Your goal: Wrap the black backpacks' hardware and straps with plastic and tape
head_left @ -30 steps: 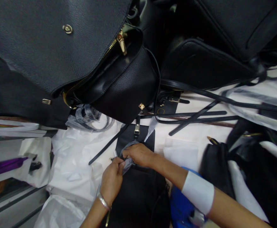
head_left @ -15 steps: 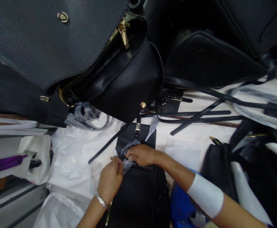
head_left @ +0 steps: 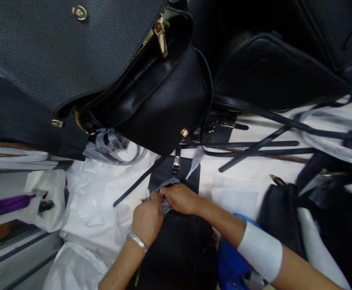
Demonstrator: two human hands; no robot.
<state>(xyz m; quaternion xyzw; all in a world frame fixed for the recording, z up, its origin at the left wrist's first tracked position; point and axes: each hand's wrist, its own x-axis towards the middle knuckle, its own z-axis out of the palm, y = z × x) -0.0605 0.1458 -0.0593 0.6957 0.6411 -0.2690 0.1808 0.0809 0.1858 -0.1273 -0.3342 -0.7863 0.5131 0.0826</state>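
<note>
A flat black leather bag (head_left: 179,241) with a gold buckle (head_left: 176,162) lies on the white table in front of me. My left hand (head_left: 147,219), with a silver bracelet on the wrist, and my right hand (head_left: 180,198) meet over its upper part. Both pinch a crumpled piece of clear plastic wrap (head_left: 165,205) against the bag, fingers closed. My right forearm wears a white band (head_left: 260,250).
A large black handbag with a gold zipper (head_left: 152,80) looms above, more black bags (head_left: 272,68) behind it. Loose black straps (head_left: 254,147) cross the table. White paper sheets (head_left: 91,205) lie at left, a blue object (head_left: 230,262) under my right arm, a purple item (head_left: 7,203) at far left.
My left hand has moved up and closer to my right hand on the plastic wrap. The view has shifted slightly.
</note>
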